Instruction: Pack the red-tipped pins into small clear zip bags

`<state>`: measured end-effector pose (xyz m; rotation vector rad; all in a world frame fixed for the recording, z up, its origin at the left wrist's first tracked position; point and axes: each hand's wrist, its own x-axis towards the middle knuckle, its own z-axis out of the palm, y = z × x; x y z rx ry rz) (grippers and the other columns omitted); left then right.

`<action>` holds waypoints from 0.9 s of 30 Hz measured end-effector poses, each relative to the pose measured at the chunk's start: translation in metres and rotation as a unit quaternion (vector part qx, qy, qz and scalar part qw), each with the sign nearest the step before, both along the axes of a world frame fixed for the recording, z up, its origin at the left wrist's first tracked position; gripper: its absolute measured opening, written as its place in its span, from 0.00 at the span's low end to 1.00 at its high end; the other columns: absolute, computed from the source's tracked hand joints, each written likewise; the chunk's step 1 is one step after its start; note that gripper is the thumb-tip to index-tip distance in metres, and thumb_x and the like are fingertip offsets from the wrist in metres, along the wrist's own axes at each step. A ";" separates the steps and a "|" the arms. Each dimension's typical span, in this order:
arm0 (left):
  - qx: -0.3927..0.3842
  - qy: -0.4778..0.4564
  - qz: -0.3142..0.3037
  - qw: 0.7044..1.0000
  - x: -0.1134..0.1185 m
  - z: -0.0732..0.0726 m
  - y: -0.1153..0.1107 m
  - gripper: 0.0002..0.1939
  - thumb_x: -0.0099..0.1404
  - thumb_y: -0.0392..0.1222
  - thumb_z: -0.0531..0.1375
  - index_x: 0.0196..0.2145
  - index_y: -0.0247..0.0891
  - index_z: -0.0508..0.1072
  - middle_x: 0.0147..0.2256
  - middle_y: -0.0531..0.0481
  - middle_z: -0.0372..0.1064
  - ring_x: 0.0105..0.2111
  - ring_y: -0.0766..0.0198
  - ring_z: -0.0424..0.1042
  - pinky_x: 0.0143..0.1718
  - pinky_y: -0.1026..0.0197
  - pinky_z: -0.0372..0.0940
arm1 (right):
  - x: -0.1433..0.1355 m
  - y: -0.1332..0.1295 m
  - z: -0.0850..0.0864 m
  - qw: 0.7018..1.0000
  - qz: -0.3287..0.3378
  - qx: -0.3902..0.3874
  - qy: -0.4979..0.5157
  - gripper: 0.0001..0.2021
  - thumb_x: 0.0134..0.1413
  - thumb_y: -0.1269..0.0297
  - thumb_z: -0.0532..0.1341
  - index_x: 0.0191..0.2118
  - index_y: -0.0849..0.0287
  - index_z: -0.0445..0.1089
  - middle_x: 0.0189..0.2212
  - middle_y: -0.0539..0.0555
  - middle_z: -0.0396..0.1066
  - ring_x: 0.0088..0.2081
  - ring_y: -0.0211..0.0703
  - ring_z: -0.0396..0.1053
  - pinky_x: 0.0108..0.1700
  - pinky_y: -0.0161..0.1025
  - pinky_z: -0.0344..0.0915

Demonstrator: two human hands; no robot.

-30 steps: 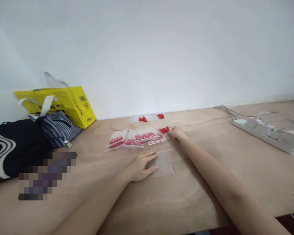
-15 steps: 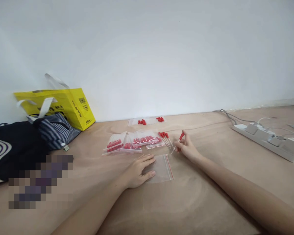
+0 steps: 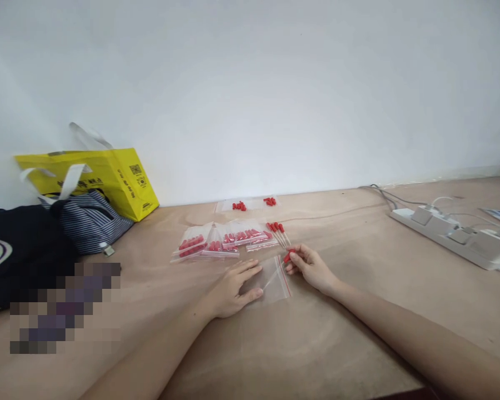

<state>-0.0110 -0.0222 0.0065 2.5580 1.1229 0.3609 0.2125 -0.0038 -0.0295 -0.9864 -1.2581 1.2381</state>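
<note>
My right hand [image 3: 311, 269] pinches a dropper [image 3: 290, 255] by its red rubber bulb. The thin clear tube slants down to the left across a clear zip bag [image 3: 279, 293]; whether it lies inside the bag or on top I cannot tell. Flat on the left part of that bag rests my left hand [image 3: 236, 290], fingers spread, thumb near the tube's tip. Just beyond my right hand, several more droppers [image 3: 280, 228] lie side by side, red bulbs pointing away. To their left are overlapping zip bags [image 3: 208, 253] filled with red-bulbed droppers.
Loose red bulbs [image 3: 239, 206] lie on clear plastic [image 3: 254, 208] by the wall. At left stand a yellow bag [image 3: 144, 186], a striped pouch [image 3: 94, 225] and a black bag [image 3: 29, 250]. A power strip [image 3: 454, 236] with plugs and cables is at right.
My right hand has moved left and down with the dropper, whose tube has gone from beside the bag to across it. The left hand stays on the bag.
</note>
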 end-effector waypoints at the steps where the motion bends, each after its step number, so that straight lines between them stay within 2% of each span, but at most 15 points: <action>1: 0.000 0.000 -0.001 1.000 0.000 0.000 0.000 0.26 0.62 0.52 0.51 0.55 0.40 0.57 0.57 0.47 0.51 0.58 0.56 0.48 0.57 0.49 0.46 | 0.002 0.000 -0.001 0.999 0.018 0.009 -0.031 0.19 0.40 0.49 0.59 0.34 0.59 0.62 0.21 0.46 0.63 0.20 0.32 0.61 0.25 0.34 0.61; 4: 0.001 -0.001 0.000 1.000 -0.001 -0.002 0.000 0.26 0.62 0.52 0.51 0.55 0.39 0.57 0.57 0.46 0.51 0.58 0.56 0.48 0.57 0.49 0.46 | 0.007 0.001 -0.001 0.991 0.051 0.042 -0.120 0.15 0.39 0.54 0.62 0.31 0.60 0.66 0.21 0.47 0.64 0.20 0.31 0.58 0.23 0.32 0.57; 8: 0.005 -0.004 0.003 1.000 0.000 -0.003 0.001 0.25 0.62 0.51 0.51 0.55 0.39 0.57 0.57 0.45 0.51 0.57 0.56 0.49 0.56 0.49 0.48 | 0.007 0.000 0.002 0.982 0.068 0.061 -0.168 0.13 0.37 0.60 0.64 0.31 0.60 0.65 0.24 0.47 0.66 0.18 0.28 0.53 0.20 0.30 0.52; 14: 0.019 -0.016 0.000 1.000 0.001 -0.001 0.000 0.23 0.62 0.49 0.53 0.53 0.39 0.60 0.56 0.43 0.54 0.56 0.55 0.52 0.55 0.48 0.51 | 0.004 0.002 0.004 0.961 0.121 0.121 -0.219 0.05 0.47 0.65 0.57 0.31 0.59 0.61 0.22 0.47 0.66 0.22 0.32 0.61 0.25 0.30 0.56; 15: 0.032 -0.024 0.001 0.999 0.000 -0.001 0.000 0.22 0.62 0.48 0.53 0.52 0.39 0.62 0.55 0.43 0.55 0.55 0.55 0.54 0.54 0.48 0.52 | 0.005 0.007 0.005 0.960 0.102 0.124 -0.228 0.05 0.48 0.64 0.56 0.31 0.59 0.61 0.22 0.48 0.66 0.22 0.32 0.61 0.25 0.31 0.57; 17: 0.074 -0.051 0.003 0.996 -0.001 -0.001 0.000 0.18 0.62 0.47 0.52 0.48 0.39 0.66 0.52 0.43 0.60 0.53 0.55 0.57 0.52 0.49 0.55 | 0.010 0.024 0.008 0.959 0.009 0.116 -0.258 0.06 0.47 0.63 0.56 0.29 0.60 0.62 0.22 0.49 0.65 0.22 0.33 0.61 0.26 0.31 0.57; 20: 0.125 -0.100 -0.005 0.987 -0.003 -0.001 -0.001 0.13 0.62 0.43 0.52 0.43 0.38 0.69 0.45 0.44 0.66 0.48 0.57 0.63 0.49 0.50 0.58 | 0.014 0.056 0.017 0.925 -0.137 0.055 -0.350 0.07 0.46 0.63 0.56 0.29 0.61 0.63 0.25 0.52 0.68 0.26 0.35 0.64 0.29 0.31 0.59; 22: 0.130 -0.119 -0.015 0.984 -0.005 -0.001 -0.003 0.12 0.62 0.42 0.52 0.41 0.38 0.70 0.42 0.44 0.67 0.45 0.58 0.65 0.47 0.52 0.60 | 0.012 0.076 0.025 0.894 -0.166 -0.002 -0.416 0.09 0.45 0.62 0.57 0.33 0.62 0.64 0.30 0.55 0.69 0.30 0.37 0.66 0.30 0.31 0.59; 24: 0.117 -0.124 -0.030 0.985 -0.008 0.000 -0.007 0.11 0.62 0.40 0.52 0.40 0.38 0.70 0.41 0.45 0.67 0.44 0.59 0.65 0.46 0.54 0.61 | 0.006 0.091 0.031 0.875 -0.169 -0.041 -0.451 0.13 0.42 0.62 0.59 0.35 0.64 0.65 0.32 0.58 0.70 0.33 0.40 0.67 0.29 0.31 0.59; 27: 0.077 -0.111 -0.051 0.990 -0.011 0.002 -0.012 0.12 0.61 0.40 0.53 0.43 0.38 0.69 0.43 0.45 0.67 0.44 0.60 0.65 0.46 0.56 0.62 | -0.005 0.107 0.035 0.865 -0.161 -0.067 -0.470 0.12 0.36 0.65 0.63 0.31 0.65 0.67 0.28 0.59 0.70 0.30 0.43 0.68 0.26 0.32 0.58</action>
